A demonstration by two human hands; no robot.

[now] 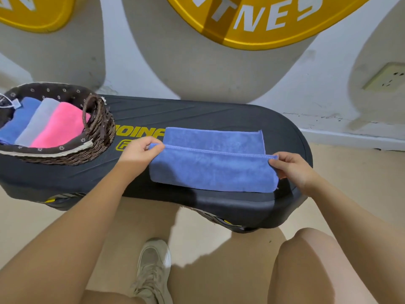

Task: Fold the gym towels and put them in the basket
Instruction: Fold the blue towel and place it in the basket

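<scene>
A blue towel [212,165] lies on the black exercise platform [197,115], its near part folded over toward the far edge. My left hand [140,150] pinches the fold's left corner. My right hand [291,167] pinches its right corner. A brown wicker basket [100,130] stands at the platform's left end. Folded inside it, side by side, lie a blue towel [19,119], a grey towel [37,121] and a pink towel [61,126].
The platform stands against a white wall with grey shapes and a yellow sign [252,20]. A wall socket [385,77] is at the right. Below the platform are beige floor, my knee [313,255] and my shoe [153,266].
</scene>
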